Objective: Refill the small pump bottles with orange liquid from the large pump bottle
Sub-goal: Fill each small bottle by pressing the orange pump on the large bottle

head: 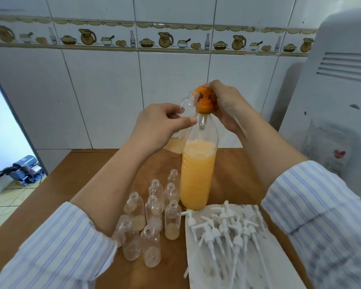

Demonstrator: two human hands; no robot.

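Observation:
The large clear bottle (198, 172) stands upright on the wooden table (233, 180), about two thirds full of orange liquid. My right hand (227, 105) grips its orange pump head (204, 101) at the top. My left hand (161, 124) holds a small clear bottle (186, 113) tilted, its open mouth up against the pump's spout; a little orange liquid lies at its bottom. Several small uncapped bottles (152, 213) stand in a cluster in front of the large bottle, some with a bit of pale liquid.
A white cloth (233, 268) at the front right carries several white pump tops (223, 228) with long tubes. A white appliance (338, 84) stands at the right against the tiled wall. The table's left edge drops to a tiled floor.

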